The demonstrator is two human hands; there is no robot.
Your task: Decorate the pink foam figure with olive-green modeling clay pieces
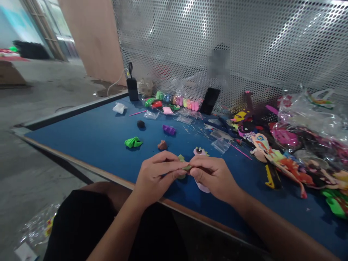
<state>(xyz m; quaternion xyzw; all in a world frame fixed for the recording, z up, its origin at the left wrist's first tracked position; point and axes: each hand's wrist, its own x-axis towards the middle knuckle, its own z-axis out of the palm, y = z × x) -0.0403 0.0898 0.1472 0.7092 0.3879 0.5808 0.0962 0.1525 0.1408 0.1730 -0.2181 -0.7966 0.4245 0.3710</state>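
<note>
Head view: our left hand (157,175) and right hand (213,175) pinch an olive-green lump of soft, clay-like material (187,168) above the blue worktop (95,136), the right partly hiding a pale-lilac clay piece (200,153).

Perforated metal panel (174,43) spans 11 to 2 o'clock, bright glints at 1. Pinkish-tan upright board (89,36) at 10–11. Grey, concrete-looking floor (67,79) at 9–10, brown box (11,74) on it past 9. Pale window (59,21) at 10, light coming through, blurred. Blue surface (81,130) with pale edging runs from centre to 9.
</note>
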